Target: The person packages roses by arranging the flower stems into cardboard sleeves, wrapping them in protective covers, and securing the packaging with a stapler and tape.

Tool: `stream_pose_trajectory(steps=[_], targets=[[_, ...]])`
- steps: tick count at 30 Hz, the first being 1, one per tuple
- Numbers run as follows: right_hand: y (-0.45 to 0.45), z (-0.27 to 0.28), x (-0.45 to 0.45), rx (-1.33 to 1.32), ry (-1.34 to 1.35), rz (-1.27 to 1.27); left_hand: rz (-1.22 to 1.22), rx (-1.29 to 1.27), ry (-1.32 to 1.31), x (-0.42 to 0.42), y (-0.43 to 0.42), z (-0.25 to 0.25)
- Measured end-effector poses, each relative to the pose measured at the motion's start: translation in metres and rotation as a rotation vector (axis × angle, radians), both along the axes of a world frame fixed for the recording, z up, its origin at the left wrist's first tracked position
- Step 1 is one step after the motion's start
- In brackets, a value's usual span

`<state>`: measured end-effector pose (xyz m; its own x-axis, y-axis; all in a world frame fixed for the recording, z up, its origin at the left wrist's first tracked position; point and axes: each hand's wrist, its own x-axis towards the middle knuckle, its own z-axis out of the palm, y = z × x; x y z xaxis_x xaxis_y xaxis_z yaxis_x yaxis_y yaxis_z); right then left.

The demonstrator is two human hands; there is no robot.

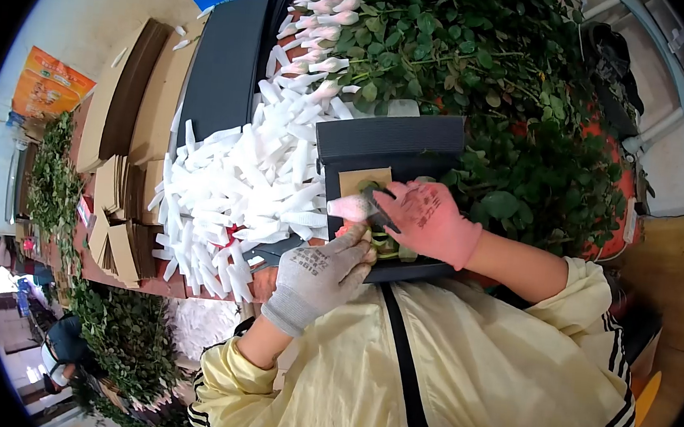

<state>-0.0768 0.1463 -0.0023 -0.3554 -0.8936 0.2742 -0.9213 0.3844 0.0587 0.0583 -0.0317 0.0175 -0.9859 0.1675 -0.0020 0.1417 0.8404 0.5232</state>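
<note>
My left hand [322,275], in a grey glove, reaches over the near left part of a black box [388,146], its fingers bent against flowers inside. My right hand [427,219], in a pink glove with dark fingertips, is closed around a rose just below its bud. The pink bud [349,208], wrapped in a white net sleeve, points left above the box. Beneath the hands, green stems and an orange-red bloom show in part. A piece of brown cardboard [364,180] lies in the box behind the bud.
White net sleeves [240,174] are heaped left of the box. Leafy roses [454,48] cover the back and right. Black box parts [226,69] and brown cardboard pieces [124,97] stand farther left. A person [61,356] is at the lower left.
</note>
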Motion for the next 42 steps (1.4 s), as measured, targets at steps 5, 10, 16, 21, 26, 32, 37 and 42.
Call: stream_pose_trajectory(steps=[5,10,16,21,26,32,37,42], targets=[[-0.016,0.015,-0.001,0.319,-0.228,-0.076,-0.006,0.040,0.041,0.001,-0.001,0.000],[0.007,-0.017,0.005,-0.031,0.047,0.090,-0.056,0.094,-0.020,-0.006,-0.007,0.002],[0.009,-0.010,0.012,0.050,0.033,0.021,0.186,0.149,0.040,-0.030,-0.030,0.011],[0.003,-0.012,0.009,0.047,0.140,0.042,0.052,-0.053,0.014,-0.052,-0.039,-0.012],[-0.001,0.002,0.010,0.433,-0.071,-0.023,-0.058,-0.116,-0.001,-0.058,-0.048,-0.023],[0.002,-0.003,0.009,0.298,-0.121,-0.022,-0.173,0.011,0.120,-0.061,-0.057,-0.025],[0.002,-0.005,0.009,0.275,-0.187,-0.041,-0.197,0.024,0.145,-0.060,-0.067,-0.022],[0.004,-0.014,0.010,0.132,-0.164,-0.049,-0.163,0.000,0.129,-0.046,-0.089,-0.016]])
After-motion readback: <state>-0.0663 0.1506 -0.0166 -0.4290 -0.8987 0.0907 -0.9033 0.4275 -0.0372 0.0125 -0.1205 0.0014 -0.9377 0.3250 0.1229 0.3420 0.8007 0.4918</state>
